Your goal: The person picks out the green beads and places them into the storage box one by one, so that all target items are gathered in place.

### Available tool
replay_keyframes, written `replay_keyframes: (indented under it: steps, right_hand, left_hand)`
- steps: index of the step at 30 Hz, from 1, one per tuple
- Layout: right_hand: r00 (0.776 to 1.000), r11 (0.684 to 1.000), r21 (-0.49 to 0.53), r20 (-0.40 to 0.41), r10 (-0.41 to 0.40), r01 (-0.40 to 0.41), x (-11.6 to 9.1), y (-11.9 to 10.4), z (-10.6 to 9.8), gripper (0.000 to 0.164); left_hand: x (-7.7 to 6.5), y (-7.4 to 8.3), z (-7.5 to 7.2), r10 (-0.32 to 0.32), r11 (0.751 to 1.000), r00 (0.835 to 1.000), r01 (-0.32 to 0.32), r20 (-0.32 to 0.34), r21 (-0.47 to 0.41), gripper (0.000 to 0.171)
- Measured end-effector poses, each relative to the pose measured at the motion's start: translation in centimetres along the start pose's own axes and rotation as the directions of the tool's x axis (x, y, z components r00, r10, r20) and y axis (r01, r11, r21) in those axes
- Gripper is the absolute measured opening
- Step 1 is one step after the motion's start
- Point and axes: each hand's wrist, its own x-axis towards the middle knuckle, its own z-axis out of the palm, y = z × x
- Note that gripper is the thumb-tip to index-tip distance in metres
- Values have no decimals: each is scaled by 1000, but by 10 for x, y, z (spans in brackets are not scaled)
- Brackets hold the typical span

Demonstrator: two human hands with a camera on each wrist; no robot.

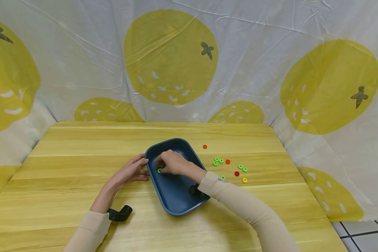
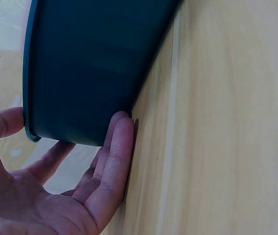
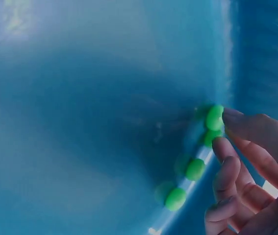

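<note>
A dark blue rectangular tray (image 1: pixel 179 199) with rounded corners stands at an angle on the table. My left hand (image 1: pixel 130 171) touches its left end from outside; in the left wrist view the thumb meets the rim while fairly straight fingers rest against the wall near the base. Inside the tray, my right hand (image 1: pixel 174 163) pinches a small green ring bead (image 3: pixel 214 118) by the wall between thumb and forefinger. Several green beads line the foot of that wall, one lower green bead (image 3: pixel 176 199) lying apart from the fingers. The head view shows only one green bead (image 1: pixel 159 170) there.
Right of the tray, loose ring beads lie on the wooden table (image 1: pixel 82 150): several green, a few red such as the far red bead (image 1: pixel 205 146), and a yellow bead (image 1: pixel 244 180). A fruit-patterned cloth (image 1: pixel 245 70) hangs behind. Black wrist cameras sit on both wrists.
</note>
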Motion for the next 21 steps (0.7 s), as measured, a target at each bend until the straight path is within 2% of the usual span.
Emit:
replay_keyframes:
  steps: [10,17,21]
  right_hand:
    - [993,988,156,-118,6,13,-8,5,-26,16]
    - [985,979,204,-173,23,13,-21,13,-58,19]
    - [976,979,205,-213,41,3,-33,25,-77,18]
  left_hand:
    - [0,1,-1,9,1000,1000,-9,8,4,62]
    - [2,1,-2,7,1000,1000,-7,2,0,61]
    - [2,1,-2,5,1000,1000,-5,-3,1,60]
